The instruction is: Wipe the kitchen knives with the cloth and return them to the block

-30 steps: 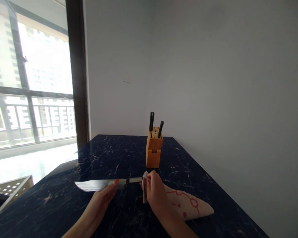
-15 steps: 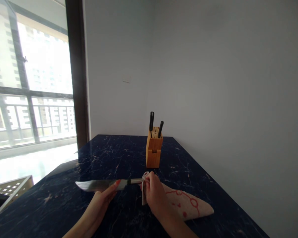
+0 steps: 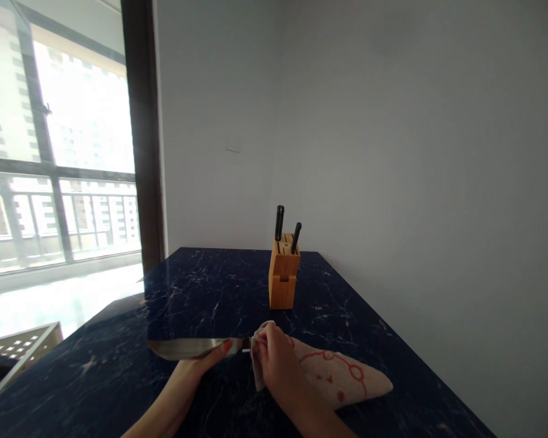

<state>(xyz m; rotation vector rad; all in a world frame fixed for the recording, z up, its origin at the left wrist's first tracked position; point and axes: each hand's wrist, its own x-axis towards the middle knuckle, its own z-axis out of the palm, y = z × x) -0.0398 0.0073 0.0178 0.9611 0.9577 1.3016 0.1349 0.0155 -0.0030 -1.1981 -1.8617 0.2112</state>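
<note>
A broad-bladed kitchen knife (image 3: 182, 347) lies level above the table, its tip toward the left. My left hand (image 3: 205, 360) grips the blade near the handle end, thumb on top. Fingers closed, my right hand (image 3: 276, 353) pinches a pale cloth (image 3: 342, 369) with a red pattern, wrapped around the knife's handle. Most of the handle is hidden by the cloth and fingers. The rest of the cloth trails to the right on the table.
Beyond my hands stands a wooden knife block (image 3: 284, 274) holding two black-handled knives (image 3: 279, 223). The dark blue marbled table (image 3: 201, 280) runs back to the grey wall. At the lower left is a perforated light-coloured box (image 3: 27, 350); a window is behind it.
My right hand and the cloth have slid left along the handle toward the blade, covering more of it. The knife has moved slightly right and down, with its blade turned a little.
</note>
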